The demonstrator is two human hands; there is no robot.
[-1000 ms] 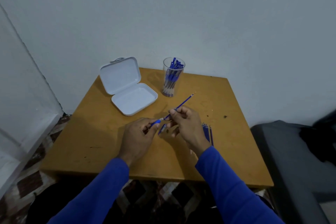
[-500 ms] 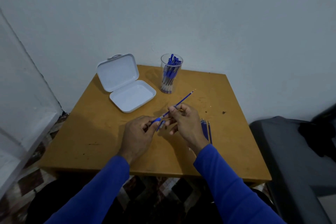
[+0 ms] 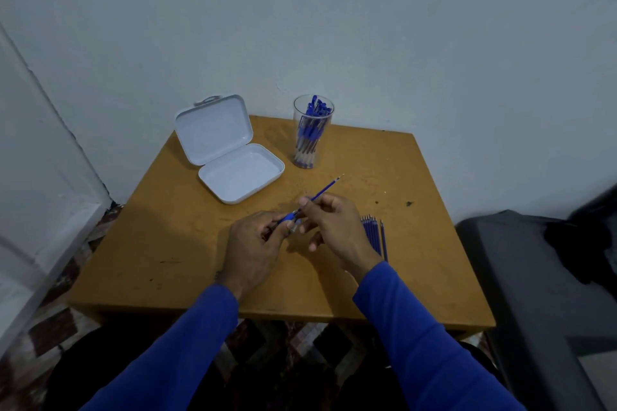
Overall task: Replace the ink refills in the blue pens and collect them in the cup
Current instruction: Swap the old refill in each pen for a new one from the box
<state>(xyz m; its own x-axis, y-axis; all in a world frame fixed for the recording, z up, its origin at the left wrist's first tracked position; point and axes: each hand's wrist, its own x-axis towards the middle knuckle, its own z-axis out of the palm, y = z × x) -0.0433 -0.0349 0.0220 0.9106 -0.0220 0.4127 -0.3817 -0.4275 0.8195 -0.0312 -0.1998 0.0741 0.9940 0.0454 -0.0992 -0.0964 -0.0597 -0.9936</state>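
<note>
White plastic comes first on my left: a hinged case (image 3: 230,157) lying open on the wooden table (image 3: 167,257), its lid tilted back toward the wall and its tray showing nothing inside. Just right of it, near the table's far edge, I see the clear cup (image 3: 312,132) standing upright and packed with blue pens (image 3: 313,123).

Nearer to me, at the middle of the table, my left hand (image 3: 253,243) has its fingers curled round a pen barrel (image 3: 287,218), of which I can only see the blue grip end past the fingertips. My right hand (image 3: 334,227) sits just beside it, thumb and forefinger pinching a thin blue ink refill (image 3: 323,192); the other fingers hang loosely spread. The refill slants up and away toward the cup, its metal tip free in the air, its lower end meeting the barrel's mouth. How deep it sits inside I cannot tell.

Right of that hand, a small row of spare refills (image 3: 374,235) lies flat on the wood, partly hidden by my wrist.
</note>
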